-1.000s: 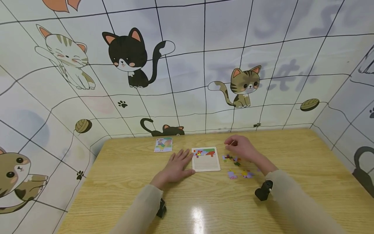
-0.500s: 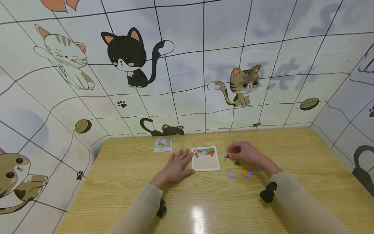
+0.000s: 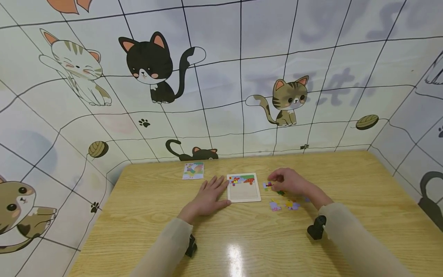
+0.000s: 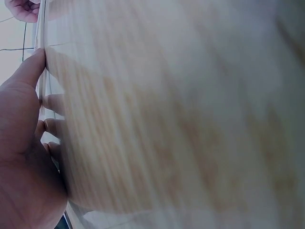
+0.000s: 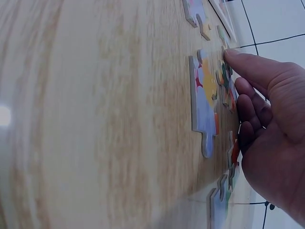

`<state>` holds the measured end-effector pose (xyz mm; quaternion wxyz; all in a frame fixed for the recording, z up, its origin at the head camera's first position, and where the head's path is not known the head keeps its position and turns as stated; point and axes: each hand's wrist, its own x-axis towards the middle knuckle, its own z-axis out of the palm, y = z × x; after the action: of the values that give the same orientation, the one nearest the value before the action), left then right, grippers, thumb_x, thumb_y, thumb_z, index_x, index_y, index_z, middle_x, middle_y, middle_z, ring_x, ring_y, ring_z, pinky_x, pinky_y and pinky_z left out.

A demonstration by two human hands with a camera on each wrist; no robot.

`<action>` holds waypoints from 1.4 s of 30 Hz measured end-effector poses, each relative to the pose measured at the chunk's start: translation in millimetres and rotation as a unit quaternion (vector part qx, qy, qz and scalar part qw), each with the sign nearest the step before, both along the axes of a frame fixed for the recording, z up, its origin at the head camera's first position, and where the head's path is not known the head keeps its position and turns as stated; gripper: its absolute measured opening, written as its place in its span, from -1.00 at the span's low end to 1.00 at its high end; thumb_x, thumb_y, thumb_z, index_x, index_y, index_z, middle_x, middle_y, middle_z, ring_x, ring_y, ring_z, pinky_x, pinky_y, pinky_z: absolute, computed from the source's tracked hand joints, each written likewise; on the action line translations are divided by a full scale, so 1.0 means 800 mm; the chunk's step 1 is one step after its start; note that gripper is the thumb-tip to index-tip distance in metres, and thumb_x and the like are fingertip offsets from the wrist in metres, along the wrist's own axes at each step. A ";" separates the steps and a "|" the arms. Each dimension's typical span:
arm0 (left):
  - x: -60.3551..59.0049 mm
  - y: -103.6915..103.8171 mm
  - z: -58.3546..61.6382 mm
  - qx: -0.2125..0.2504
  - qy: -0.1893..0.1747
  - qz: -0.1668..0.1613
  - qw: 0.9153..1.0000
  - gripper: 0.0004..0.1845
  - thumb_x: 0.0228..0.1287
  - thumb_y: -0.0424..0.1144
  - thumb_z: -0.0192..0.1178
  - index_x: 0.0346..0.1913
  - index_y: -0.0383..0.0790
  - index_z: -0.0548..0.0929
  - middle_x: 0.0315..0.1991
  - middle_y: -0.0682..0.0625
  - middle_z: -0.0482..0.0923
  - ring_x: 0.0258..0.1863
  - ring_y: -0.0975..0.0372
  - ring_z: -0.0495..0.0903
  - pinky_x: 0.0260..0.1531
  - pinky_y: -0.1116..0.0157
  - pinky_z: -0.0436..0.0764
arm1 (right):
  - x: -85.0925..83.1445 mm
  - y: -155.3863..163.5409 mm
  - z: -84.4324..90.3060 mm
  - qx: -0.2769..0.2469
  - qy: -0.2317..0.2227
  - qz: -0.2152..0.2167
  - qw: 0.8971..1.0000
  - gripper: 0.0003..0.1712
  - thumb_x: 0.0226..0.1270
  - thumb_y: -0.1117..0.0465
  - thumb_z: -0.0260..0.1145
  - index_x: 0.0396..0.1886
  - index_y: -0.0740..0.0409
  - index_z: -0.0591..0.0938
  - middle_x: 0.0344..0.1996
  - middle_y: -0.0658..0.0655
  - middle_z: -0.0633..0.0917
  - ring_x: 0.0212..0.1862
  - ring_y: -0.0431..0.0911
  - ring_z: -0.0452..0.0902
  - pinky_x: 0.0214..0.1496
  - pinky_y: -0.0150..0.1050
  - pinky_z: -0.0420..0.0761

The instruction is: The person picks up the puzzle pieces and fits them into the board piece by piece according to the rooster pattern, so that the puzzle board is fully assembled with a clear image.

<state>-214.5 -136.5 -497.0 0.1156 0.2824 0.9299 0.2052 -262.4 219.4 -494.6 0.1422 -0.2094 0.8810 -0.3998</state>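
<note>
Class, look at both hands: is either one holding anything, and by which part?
Neither visibly holds anything: left hand lies flat beside the puzzle board; right hand fingers touch loose pieces.

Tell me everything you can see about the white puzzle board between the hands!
The puzzle board is a small white rectangle that looks like thin card or wood, lying flat on the wooden table. Only its top row is filled, with colourful pieces in red, green and yellow; the rest is bare. The left hand rests flat against its left edge. Loose pieces lie to its right.
</note>
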 end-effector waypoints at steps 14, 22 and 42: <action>0.000 0.000 -0.001 0.000 0.001 0.000 1.000 -0.19 0.53 0.15 0.10 0.64 -0.15 0.12 0.65 -0.16 -0.08 0.62 -0.11 -0.19 0.49 -0.24 -0.19 | 0.002 0.000 0.001 0.001 0.010 0.015 1.000 -0.72 0.32 0.28 0.46 -0.02 0.28 0.69 -0.13 0.11 0.65 -0.17 -0.06 0.47 -0.08 -0.13 0.52; -0.001 0.000 -0.001 0.005 -0.003 0.000 1.000 -0.19 0.53 0.13 0.11 0.64 -0.15 0.13 0.65 -0.16 -0.08 0.62 -0.12 -0.19 0.48 -0.25 -0.19 | 0.003 -0.002 0.003 -0.009 -0.002 0.006 1.000 -0.79 0.31 0.33 0.44 -0.09 0.24 0.65 -0.26 0.06 0.64 -0.24 -0.05 0.48 -0.18 -0.19 0.53; 0.000 0.001 0.001 -0.002 0.000 0.000 1.000 -0.19 0.53 0.13 0.11 0.64 -0.18 0.12 0.65 -0.17 -0.09 0.62 -0.13 -0.19 0.49 -0.24 -0.19 | 0.004 -0.010 0.009 -0.047 -0.020 -0.032 0.998 -0.84 0.35 0.39 0.37 -0.12 0.29 0.59 -0.29 0.14 0.66 -0.30 -0.03 0.53 -0.32 -0.20 0.59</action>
<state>-214.2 -135.7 -496.5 0.1161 0.2820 0.9303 0.2037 -259.2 211.8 -487.4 0.1372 -0.1797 0.8644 -0.4492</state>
